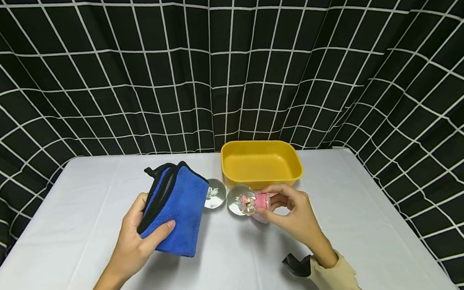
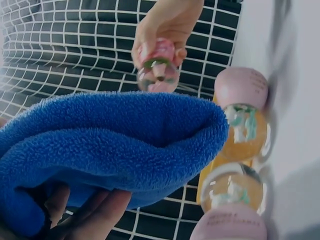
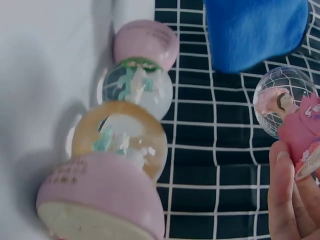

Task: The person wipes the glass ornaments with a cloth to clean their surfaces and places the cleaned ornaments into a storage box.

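My left hand (image 1: pixel 135 244) grips a folded blue towel (image 1: pixel 186 211) with black edging, thumb on its near face. In the right wrist view a corner of the towel (image 3: pixel 255 35) hangs at the top. My right hand (image 1: pixel 293 208) pinches a small snow globe (image 3: pixel 295 115) by its pink base; a dark-haired figure in pink shows inside. Its clear dome points toward the towel, apart from it. Two larger snow globes, the left one (image 1: pixel 214 194) and the right one (image 1: pixel 236 199), lie on their sides below, domes facing each other, with pink bases and pale green-and-white figures.
A yellow plastic basin (image 1: pixel 259 181) stands behind the larger globes, near the back edge of the white-covered table (image 1: pixel 98 190). Black curtains (image 1: pixel 178 68) with a white grid enclose the back and sides.
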Demonstrator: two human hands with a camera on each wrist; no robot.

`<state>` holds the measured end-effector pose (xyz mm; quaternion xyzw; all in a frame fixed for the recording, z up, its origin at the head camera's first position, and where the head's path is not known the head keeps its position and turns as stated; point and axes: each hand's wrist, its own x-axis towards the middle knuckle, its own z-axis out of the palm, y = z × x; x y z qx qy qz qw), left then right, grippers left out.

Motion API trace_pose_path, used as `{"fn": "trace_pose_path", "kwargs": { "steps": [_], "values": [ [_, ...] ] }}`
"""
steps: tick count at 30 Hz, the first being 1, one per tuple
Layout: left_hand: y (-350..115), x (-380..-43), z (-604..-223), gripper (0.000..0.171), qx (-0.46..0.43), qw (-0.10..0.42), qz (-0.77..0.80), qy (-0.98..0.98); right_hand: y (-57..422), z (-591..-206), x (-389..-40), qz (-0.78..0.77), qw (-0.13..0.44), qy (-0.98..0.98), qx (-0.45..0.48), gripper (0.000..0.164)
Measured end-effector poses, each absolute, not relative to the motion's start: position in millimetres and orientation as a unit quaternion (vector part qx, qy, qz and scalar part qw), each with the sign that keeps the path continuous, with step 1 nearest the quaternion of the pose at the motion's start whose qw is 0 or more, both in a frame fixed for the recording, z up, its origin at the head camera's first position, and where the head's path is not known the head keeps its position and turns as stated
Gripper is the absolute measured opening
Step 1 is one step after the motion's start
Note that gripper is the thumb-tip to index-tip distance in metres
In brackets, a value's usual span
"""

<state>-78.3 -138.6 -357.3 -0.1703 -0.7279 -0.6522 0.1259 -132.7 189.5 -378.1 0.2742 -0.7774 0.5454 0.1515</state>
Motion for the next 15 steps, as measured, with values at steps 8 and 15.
{"fn": "trace_pose_path", "kwargs": {
  "steps": [8,15],
  "values": [
    [-113,-85,-363,0.034,-0.177,0.112,-0.641,-0.738,173,-381,-126,0.564,0.123,-0.772,0.266,0.042],
    [-96,-87,-373,0.032,-0.221,0.103,-0.65,-0.719,159,-387,-119,0.577,0.112,-0.76,0.277,0.041]
  ]
}}
